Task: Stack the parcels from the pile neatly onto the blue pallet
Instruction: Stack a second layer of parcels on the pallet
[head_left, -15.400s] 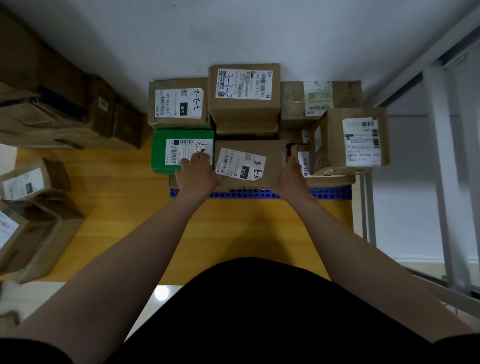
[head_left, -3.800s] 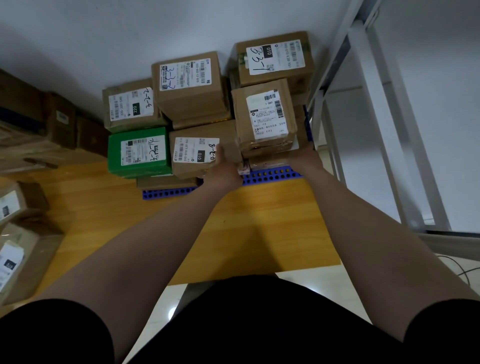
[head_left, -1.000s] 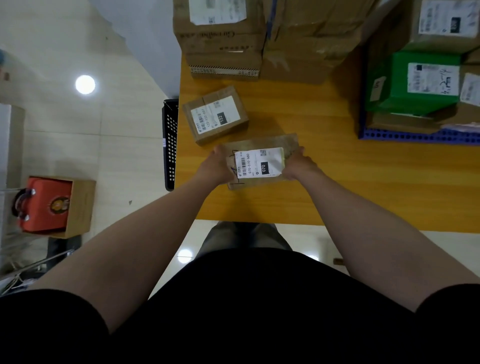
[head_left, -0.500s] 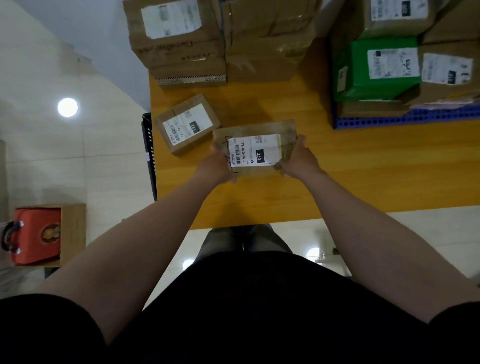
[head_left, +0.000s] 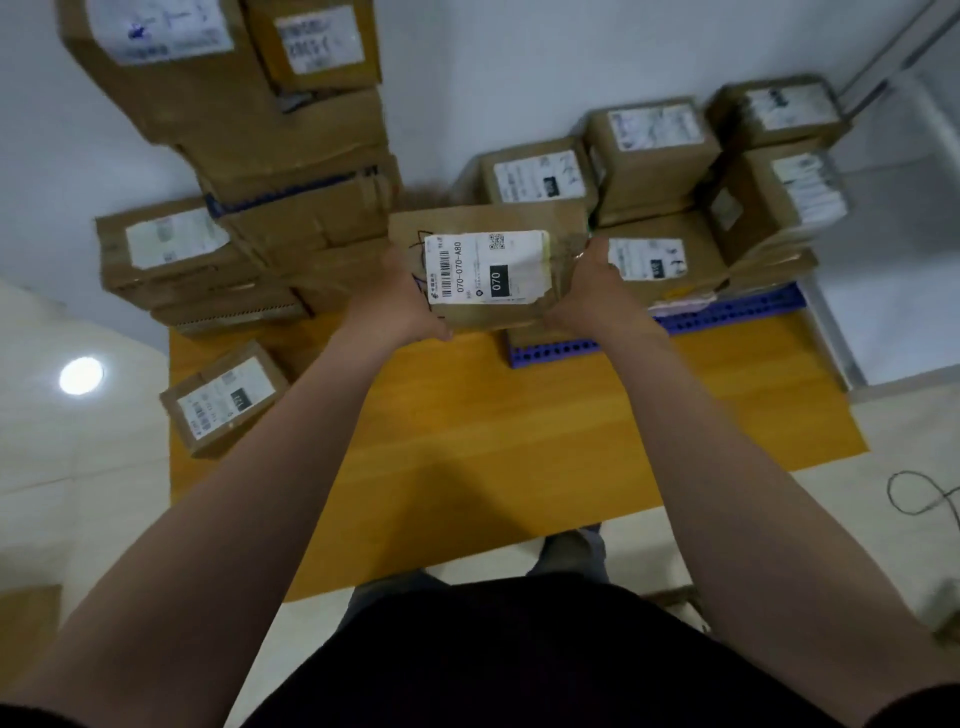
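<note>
Parcel (head_left: 493, 270), labelled 070, is gripped at its sides by left hand (head_left: 400, 306) and right hand (head_left: 597, 296), held above the pallet (head_left: 727, 312), hiding its near corner. Stacked boxes (head_left: 649, 150) behind blur; their labels are unreadable.

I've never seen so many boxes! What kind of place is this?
Probably a parcel sorting or storage room. Brown parcels with shipping labels sit in a pile, more are stacked on a blue pallet, and both hands, left and right, carry a labelled parcel.
</note>
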